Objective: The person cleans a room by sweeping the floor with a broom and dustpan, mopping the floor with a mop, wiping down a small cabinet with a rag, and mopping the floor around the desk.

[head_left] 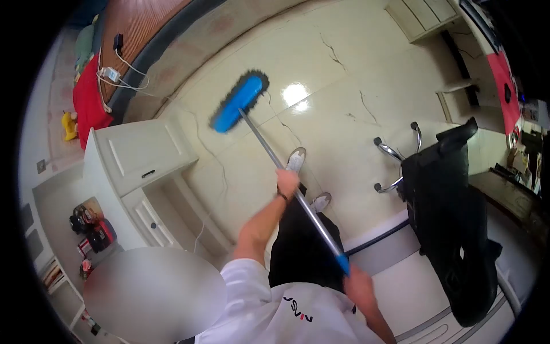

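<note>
A flat mop with a long silver handle slants across the view. Its blue mop head, fringed with dark grey strands, lies on the pale tiled floor ahead of me. My left hand is wrapped round the middle of the handle, above my shoes. Lower down and to the right, my right hand closes on the handle's end, just beyond its blue grip. Part of that hand's grip is hidden from this angle.
A black swivel chair with chrome legs stands at right. White cabinets line the left side, and a white cable trails over the floor beside them. A bed is at upper left. Dark cracks mark the floor tiles.
</note>
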Available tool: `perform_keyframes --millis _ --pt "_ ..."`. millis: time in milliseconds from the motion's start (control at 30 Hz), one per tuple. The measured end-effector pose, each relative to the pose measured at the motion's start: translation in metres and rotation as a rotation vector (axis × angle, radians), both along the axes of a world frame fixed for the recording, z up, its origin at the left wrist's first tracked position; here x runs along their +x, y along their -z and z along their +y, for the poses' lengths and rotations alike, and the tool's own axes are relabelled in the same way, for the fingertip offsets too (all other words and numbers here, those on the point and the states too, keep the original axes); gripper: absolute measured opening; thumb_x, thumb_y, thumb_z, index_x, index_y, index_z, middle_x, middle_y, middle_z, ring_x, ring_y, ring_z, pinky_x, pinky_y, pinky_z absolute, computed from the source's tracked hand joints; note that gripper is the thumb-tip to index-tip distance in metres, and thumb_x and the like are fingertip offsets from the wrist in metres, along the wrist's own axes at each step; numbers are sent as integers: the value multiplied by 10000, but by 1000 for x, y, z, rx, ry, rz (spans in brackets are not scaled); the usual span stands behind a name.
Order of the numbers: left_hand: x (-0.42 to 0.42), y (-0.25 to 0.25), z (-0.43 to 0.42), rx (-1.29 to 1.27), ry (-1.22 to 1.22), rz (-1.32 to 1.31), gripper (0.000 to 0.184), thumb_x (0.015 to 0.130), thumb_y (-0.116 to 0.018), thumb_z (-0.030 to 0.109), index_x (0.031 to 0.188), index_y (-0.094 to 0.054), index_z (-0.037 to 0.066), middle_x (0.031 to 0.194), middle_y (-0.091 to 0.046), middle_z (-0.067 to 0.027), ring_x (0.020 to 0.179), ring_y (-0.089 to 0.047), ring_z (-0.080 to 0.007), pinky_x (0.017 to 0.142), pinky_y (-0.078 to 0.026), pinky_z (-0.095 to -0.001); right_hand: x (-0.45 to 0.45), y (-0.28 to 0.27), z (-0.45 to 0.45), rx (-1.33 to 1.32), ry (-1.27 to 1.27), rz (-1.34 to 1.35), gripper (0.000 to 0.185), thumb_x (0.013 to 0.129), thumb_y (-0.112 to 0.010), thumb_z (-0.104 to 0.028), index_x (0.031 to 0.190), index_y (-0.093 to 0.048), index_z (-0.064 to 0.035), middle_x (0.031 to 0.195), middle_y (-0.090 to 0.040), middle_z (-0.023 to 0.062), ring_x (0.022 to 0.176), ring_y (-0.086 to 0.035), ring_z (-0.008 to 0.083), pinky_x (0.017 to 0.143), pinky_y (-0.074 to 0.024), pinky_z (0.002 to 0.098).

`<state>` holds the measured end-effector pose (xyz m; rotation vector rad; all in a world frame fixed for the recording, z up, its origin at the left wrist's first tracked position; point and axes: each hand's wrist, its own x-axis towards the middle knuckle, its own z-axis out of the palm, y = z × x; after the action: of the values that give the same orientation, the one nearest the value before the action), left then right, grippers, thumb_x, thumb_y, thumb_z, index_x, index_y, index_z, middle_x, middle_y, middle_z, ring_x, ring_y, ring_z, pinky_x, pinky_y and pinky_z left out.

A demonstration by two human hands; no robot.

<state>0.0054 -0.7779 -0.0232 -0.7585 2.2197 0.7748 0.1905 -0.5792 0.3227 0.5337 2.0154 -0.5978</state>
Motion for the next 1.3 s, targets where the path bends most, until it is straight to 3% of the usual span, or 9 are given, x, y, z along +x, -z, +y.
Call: perform_keyframes --millis 67,167,267,500,633,767,933,1067,1300 --pt "82 -26 72 -174 -240 74 213 728 -569 239 744 -588 28 751 -626 -178 812 -608 -369 683 -482 -440 51 -47 44 58 49 -77 182 760 -532 -103 913 -483 -19 709 -585 218 664 -569 423 602 -451 495" --pt "212 -64 140 -338 1222 99 132 734 -552 169 734 -662 98 750 -645 -102 721 -596 -247 719 -382 -516 150 -116 86 104 138 -205 316 734 -618 -152 1016 -501 -69 709 -586 210 667 -574 399 596 -459 455" --pt "255 -119 193 201 35 -325 365 774 -516 146 1037 -426 -89 935 -588 -258 846 -586 -394 804 -422 -511 196 -174 92 66 280 -200 467 753 -613 -155 1188 -442 -155 651 -574 217 557 -554 405 507 -439 463" --pt "167 -87 213 332 317 -270 505 778 -527 203 1091 -267 -97 928 -549 -317 908 -549 -438 806 -448 -458 144 -134 66 -96 628 114 422 773 -614 -149 1156 -458 -64 692 -567 235 622 -570 388 521 -421 442" --pt "23 -32 220 145 1547 98 210 772 -494 178 809 -552 -21 798 -587 -209 752 -555 -363 700 -423 -443 61 -66 56 -102 707 57 308 791 -587 -162 1056 -492 -36 730 -577 202 665 -582 365 587 -455 405" --pt "-147 -34 258 209 528 -6 294 771 -500 156 977 -479 -52 837 -596 -197 802 -565 -379 743 -433 -448 -56 1 48 -123 766 190 380 783 -609 -245 1063 -484 -21 668 -574 183 640 -605 334 587 -467 398" --pt "-379 37 341 219 1083 237 442 768 -535 197 1040 -336 -88 956 -546 -284 921 -543 -421 780 -446 -460 -283 51 87 -192 1123 297 317 862 -526 -183 1111 -486 9 642 -560 113 560 -549 175 541 -444 305" --pt "-498 42 438 315 758 194 446 785 -519 236 1025 -364 -107 930 -562 -291 890 -559 -424 773 -459 -429 -398 85 129 -222 1299 276 302 878 -499 -169 1122 -480 8 611 -540 85 525 -517 137 515 -424 281" --pt "-439 38 430 372 1014 -2 410 795 -514 284 1016 -433 -52 963 -582 -225 870 -569 -391 748 -468 -429 -356 63 73 -154 1517 33 262 878 -503 -207 983 -510 32 602 -542 89 504 -515 144 476 -416 293"
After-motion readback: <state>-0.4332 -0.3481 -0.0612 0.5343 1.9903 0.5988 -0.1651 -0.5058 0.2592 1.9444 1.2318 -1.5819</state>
